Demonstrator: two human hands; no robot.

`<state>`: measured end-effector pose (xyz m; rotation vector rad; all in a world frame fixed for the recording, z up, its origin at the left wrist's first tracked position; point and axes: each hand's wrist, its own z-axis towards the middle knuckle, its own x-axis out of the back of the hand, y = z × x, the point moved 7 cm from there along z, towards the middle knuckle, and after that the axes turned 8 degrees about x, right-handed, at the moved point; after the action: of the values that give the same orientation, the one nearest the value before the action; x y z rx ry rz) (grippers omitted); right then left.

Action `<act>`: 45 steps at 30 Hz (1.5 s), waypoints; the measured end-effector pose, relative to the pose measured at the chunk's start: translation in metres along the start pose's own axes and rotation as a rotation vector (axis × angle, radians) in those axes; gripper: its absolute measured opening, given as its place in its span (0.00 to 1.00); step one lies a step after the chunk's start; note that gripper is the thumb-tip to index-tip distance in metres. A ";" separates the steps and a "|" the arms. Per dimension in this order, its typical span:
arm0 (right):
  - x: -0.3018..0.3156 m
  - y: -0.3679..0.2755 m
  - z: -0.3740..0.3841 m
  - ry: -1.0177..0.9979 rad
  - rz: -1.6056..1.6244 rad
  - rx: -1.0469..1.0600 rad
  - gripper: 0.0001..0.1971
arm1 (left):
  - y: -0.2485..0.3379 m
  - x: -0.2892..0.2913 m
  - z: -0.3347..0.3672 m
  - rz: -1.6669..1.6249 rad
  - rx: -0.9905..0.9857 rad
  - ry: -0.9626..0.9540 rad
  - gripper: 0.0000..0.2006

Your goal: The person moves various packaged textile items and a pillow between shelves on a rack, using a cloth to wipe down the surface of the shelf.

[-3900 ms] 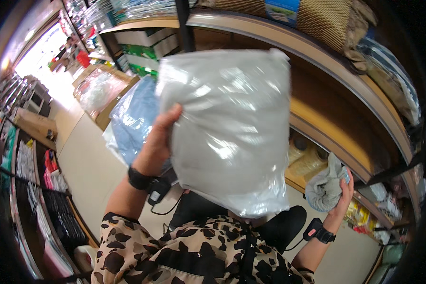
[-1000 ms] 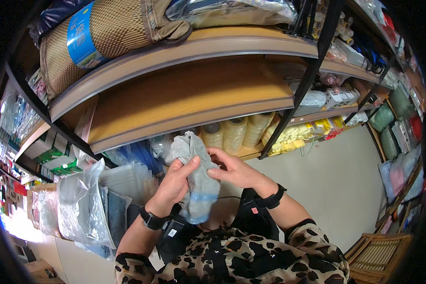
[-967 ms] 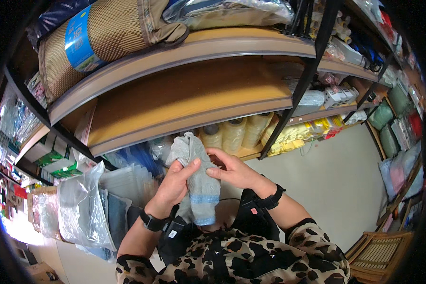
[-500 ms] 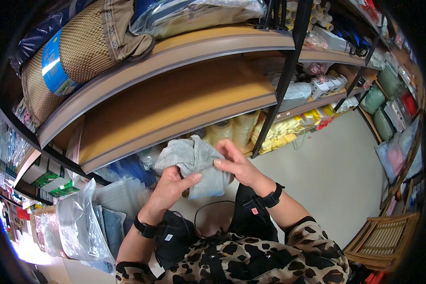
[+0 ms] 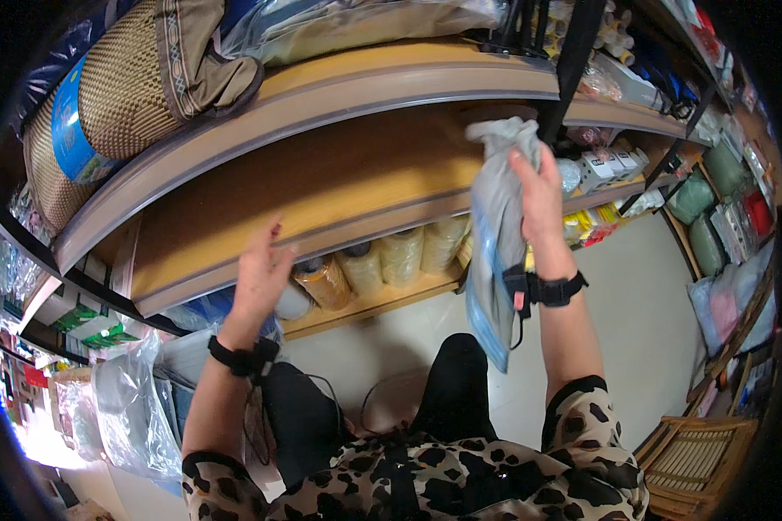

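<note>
A grey cloth (image 5: 495,204) with a light blue edge hangs lengthwise from my right hand (image 5: 544,201), which grips it near the top. Its upper end is bunched, and its lower end dangles beside my wrist strap. My left hand (image 5: 263,271) holds nothing, its fingers apart, at the front edge of the bare wooden shelf board (image 5: 356,178). Below that board, an orange-brown roll (image 5: 323,282) and several pale rolls (image 5: 401,259) stand side by side on the lowest shelf.
Above is a shelf with a woven tan mat roll (image 5: 117,104) and plastic-wrapped goods (image 5: 365,30). A black upright post (image 5: 573,65) stands at the right. Plastic-bagged goods (image 5: 126,408) are at lower left; a wooden slatted folding chair (image 5: 695,460) is at lower right.
My left hand has let go of the grey cloth and moved left toward the shelf. My right hand has carried the cloth up and right, where it now hangs long.
</note>
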<state>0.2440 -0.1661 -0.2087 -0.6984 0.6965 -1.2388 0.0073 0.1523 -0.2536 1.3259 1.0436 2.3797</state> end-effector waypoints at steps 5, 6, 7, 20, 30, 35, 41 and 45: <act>-0.019 0.044 0.014 -0.239 -1.261 0.386 0.14 | -0.035 0.030 0.018 0.434 0.009 0.118 0.23; -0.018 0.060 0.012 -0.242 -1.272 0.385 0.14 | -0.043 0.030 0.021 0.424 0.010 0.112 0.23; -0.019 0.084 0.009 -0.361 -1.321 0.380 0.15 | -0.051 0.029 0.024 0.556 0.005 0.109 0.24; -0.155 0.081 -0.047 -0.653 -1.243 0.346 0.12 | -0.078 0.020 0.030 0.624 0.055 0.096 0.21; -0.205 0.093 -0.046 -0.432 -0.073 -0.370 0.11 | -0.083 0.024 0.026 0.667 0.078 0.108 0.22; -0.083 0.127 0.054 0.143 0.363 -0.327 0.13 | -0.085 0.025 0.027 0.679 0.101 0.107 0.22; -0.030 0.182 0.078 -0.763 -1.156 -0.043 0.24 | -0.086 0.020 0.029 0.675 0.073 0.123 0.21; -0.052 0.169 0.050 -0.718 -1.427 -0.125 0.29 | -0.084 0.021 0.028 0.687 0.062 0.115 0.20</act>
<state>0.3732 -0.0794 -0.3069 -1.7658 -0.4921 -1.9907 0.0065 0.2368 -0.2876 1.8170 0.7714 2.9475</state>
